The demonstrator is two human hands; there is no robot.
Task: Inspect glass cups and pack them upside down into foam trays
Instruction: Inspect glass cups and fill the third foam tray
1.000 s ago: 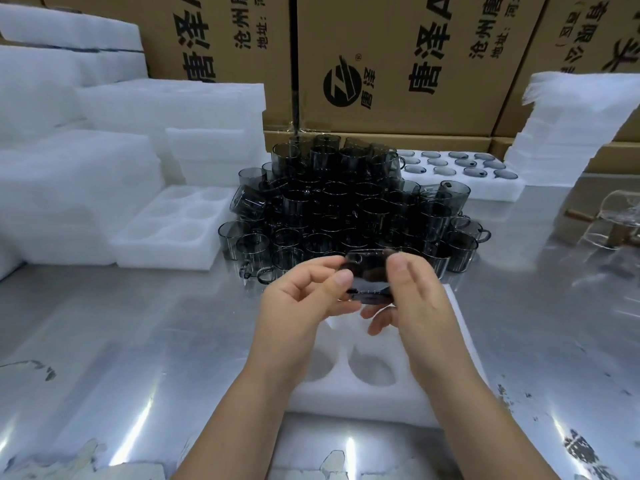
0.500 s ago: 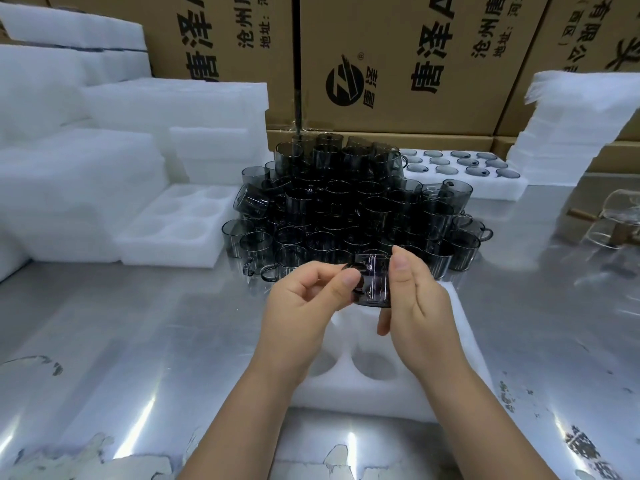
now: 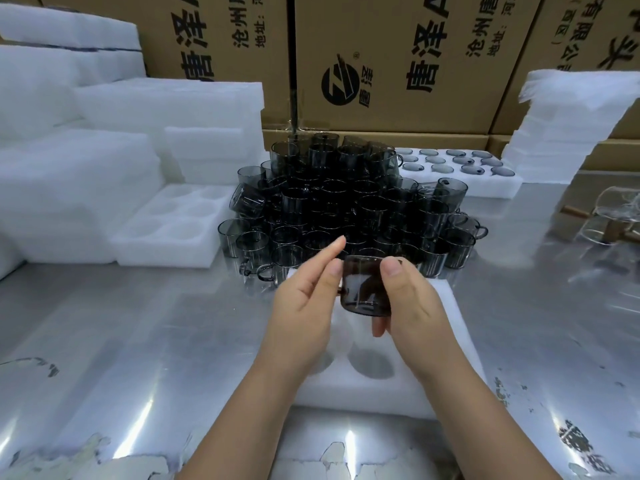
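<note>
Gripping a smoky glass cup (image 3: 363, 289) over the foam tray (image 3: 446, 306), presumably to inspect it before seating it, the right hand (image 3: 410, 306) wraps its fingers round it; the left hand (image 3: 301, 303) hovers alongside, fingers straight.

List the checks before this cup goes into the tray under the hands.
1. Right hand grips glass cup: ok.
2. Left hand off the cup: cannot tell; fingers straight, thumb at its edge.
3. Cup mouth down: cannot tell.
4. Empty pocket in foam tray below: ok.
5. Glass free of defects: cannot tell, tinted and blurred.
</note>
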